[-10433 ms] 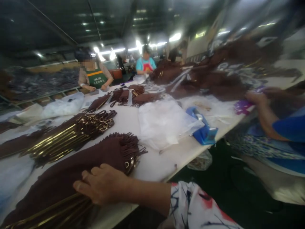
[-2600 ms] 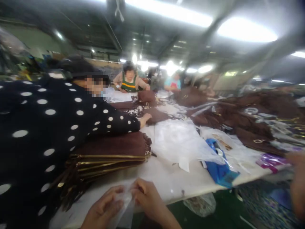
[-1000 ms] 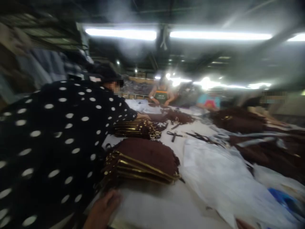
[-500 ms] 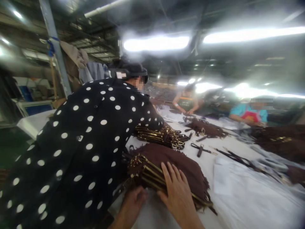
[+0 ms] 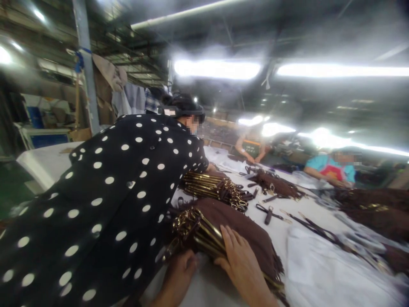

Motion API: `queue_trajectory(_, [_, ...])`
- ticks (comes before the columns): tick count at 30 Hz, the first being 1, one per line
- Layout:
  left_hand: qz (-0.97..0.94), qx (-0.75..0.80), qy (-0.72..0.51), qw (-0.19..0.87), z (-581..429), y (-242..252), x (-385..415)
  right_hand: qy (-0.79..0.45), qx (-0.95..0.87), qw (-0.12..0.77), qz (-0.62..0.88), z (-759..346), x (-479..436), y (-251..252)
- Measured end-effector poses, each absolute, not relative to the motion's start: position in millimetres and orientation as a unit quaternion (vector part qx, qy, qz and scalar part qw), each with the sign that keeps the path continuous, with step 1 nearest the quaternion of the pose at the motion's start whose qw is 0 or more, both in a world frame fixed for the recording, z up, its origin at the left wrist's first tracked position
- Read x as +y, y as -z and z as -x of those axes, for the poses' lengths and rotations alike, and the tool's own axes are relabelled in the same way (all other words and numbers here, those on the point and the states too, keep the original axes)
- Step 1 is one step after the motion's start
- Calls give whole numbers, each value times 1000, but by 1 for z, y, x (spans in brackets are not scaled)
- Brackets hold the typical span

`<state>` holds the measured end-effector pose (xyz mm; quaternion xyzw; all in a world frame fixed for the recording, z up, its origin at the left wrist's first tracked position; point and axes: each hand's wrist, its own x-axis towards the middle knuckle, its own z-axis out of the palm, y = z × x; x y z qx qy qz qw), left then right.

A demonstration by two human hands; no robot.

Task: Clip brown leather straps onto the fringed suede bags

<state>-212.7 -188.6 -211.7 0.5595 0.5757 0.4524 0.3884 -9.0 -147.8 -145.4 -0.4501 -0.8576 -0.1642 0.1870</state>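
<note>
Your right hand (image 5: 239, 260) lies on the near stack (image 5: 252, 230) of brown bags, which rests on the white surface (image 5: 209, 285) right in front of you. Its grip is wide: the fingers stretch over the gold zips (image 5: 207, 234) and onto the brown top, while the thumb stands apart from them at the near side. The zips run along the side facing you, with gold clasps (image 5: 183, 221) bunched at the left end and a ragged fringe (image 5: 277, 262) at the right.

Your left hand (image 5: 180, 273) is half curled just beside the clasps, low at the near side of the stack. You cannot tell from this view whether its grip has anything in it.

Just beyond your stack is a second pile (image 5: 204, 185) with gold edges and more clasps, and past it a smaller brown pile (image 5: 277, 185). To the right of these lie a short dark strap (image 5: 270, 214) and a longer one (image 5: 315, 224). White plastic (image 5: 332, 273) spreads to the right of your stack.

On your left a co-worker in a dotted top (image 5: 111, 192) leans over the surface, an arm reaching to the second pile. Farther off are a person in a green apron (image 5: 252, 148) and another in a blue top (image 5: 315, 162).
</note>
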Motion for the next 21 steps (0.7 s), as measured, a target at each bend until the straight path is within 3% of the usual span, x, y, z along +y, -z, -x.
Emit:
queue_trajectory(14, [-557,581,-467,367,167,201,-135,104,-877,172,436,-19,-99,124])
queue_trajectory(21, [-570,549,-472,387,167,204,-154,95,-881,170,431,-25,-104,127])
